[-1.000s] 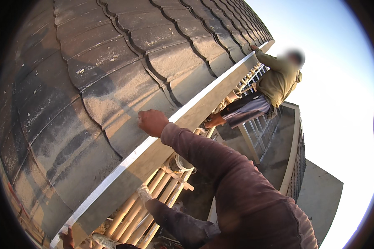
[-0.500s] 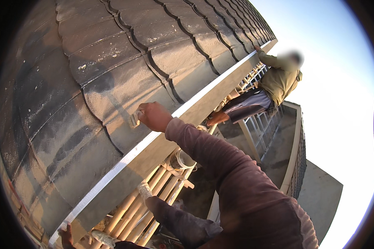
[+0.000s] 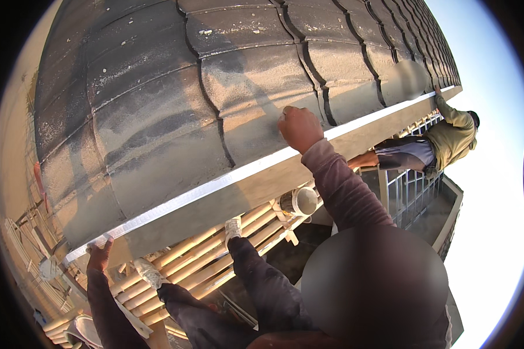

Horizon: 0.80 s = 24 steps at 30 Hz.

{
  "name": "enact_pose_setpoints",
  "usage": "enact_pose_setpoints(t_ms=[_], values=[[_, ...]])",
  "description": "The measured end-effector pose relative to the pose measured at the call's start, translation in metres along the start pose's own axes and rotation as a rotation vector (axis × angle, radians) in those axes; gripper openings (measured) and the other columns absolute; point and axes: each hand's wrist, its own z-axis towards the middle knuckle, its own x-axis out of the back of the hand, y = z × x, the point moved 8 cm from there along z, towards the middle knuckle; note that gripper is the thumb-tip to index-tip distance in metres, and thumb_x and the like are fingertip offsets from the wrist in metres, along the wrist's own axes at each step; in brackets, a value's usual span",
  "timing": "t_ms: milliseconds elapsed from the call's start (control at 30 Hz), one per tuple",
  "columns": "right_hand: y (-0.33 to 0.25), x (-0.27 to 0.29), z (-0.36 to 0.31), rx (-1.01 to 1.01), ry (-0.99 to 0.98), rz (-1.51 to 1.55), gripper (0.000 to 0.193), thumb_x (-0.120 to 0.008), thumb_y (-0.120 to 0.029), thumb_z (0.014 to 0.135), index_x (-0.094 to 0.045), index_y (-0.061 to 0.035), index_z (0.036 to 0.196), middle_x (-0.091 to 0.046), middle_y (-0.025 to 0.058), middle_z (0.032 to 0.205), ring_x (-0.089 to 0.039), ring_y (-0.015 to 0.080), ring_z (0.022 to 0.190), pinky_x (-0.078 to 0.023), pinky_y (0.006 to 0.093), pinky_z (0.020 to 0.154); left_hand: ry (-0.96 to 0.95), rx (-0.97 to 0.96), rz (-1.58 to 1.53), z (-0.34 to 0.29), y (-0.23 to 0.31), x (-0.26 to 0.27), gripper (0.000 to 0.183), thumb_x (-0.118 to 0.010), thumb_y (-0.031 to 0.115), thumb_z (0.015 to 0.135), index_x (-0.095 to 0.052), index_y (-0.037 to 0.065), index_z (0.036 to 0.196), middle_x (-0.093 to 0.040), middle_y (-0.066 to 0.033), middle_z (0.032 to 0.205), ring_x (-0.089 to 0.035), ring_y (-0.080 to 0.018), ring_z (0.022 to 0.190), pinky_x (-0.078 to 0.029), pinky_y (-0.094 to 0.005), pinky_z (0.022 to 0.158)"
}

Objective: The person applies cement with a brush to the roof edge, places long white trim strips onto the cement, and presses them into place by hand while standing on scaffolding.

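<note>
"One bright strip (image 3: 206, 188) runs along the roof's lower edge, between the dark tiles (image 3: 148, 104) and the pale fascia board (image 3: 262, 182). What step would you call this?"

"Steadying and close work at that edge, I'd judge: one hand on the strip, the other over the tiles just above it."

"And what does the next move call for?"

"A firm hold at the near end, probably, and a light right wrist, so nothing gets knocked out of line."

"How are the hands set?"

"The left hand (image 3: 101, 256) is low, at the strip's left end, fingers hooked over it and gripping, its forearm rising from the lower edge. The right hand (image 3: 301, 129) reaches across the strip, knuckles up and fingers curled in. Whether they close on anything I can't tell; its palm side is hidden."

"Farther out?"

"Below the board, white shoes (image 3: 233, 228) on bamboo poles (image 3: 186, 256), with a bucket (image 3: 300, 202) near them. Off to the right, a co-worker (image 3: 453, 136) in an olive top has a hand up at the strip's far end. A blurred patch hides part of the lower right."
</note>
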Motion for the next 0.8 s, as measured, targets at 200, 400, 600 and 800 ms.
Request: enact_pose_setpoints(t_ms=[200,400,600,800], values=[[-0.095,-0.048,-0.040,0.300,-0.231,0.279,0.021,-0.061,-0.021,0.089,-0.066,-0.0011,0.086,-0.070,0.0224,0.082,-0.069,0.0434,0.080,-0.056,0.0523,0.076,-0.011,0.007,-0.035,0.006,-0.009,-0.007,0.141,-0.059,0.084,0.081,-0.001,-0.024,0.150,0.001,-0.0446,0.160,0.006,-0.0486,0.154,-0.007,-0.0465,0.126],[-0.155,-0.063,-0.043,0.324,-0.129,0.419,0.022,-0.061,-0.020,0.090,-0.065,0.0013,0.085,-0.065,0.0263,0.075,-0.065,0.0479,0.073,-0.054,0.0544,0.072,-0.052,0.004,-0.022,0.009,-0.007,-0.010,0.143,-0.058,0.085,0.081,0.002,-0.025,0.149,0.004,-0.0464,0.159,0.011,-0.0520,0.153,-0.006,-0.0490,0.126],[-0.288,-0.072,-0.070,0.440,-0.341,0.806,0.024,-0.060,-0.020,0.093,-0.065,0.0022,0.087,-0.067,0.0269,0.077,-0.065,0.0476,0.074,-0.055,0.0525,0.071,0.018,0.036,-0.016,0.003,-0.005,-0.013,0.148,-0.057,0.089,0.077,0.006,-0.024,0.149,0.006,-0.0465,0.158,0.008,-0.0533,0.152,-0.011,-0.0567,0.124],[-0.304,-0.062,-0.054,0.319,-0.123,0.459,0.021,-0.059,-0.021,0.095,-0.064,0.0001,0.091,-0.068,0.0257,0.078,-0.069,0.0444,0.078,-0.055,0.0530,0.073,0.021,0.177,-0.026,-0.008,0.001,-0.010,0.148,-0.055,0.091,0.075,0.010,-0.017,0.153,0.008,-0.0374,0.164,0.003,-0.0469,0.156,-0.011,-0.0670,0.120]])
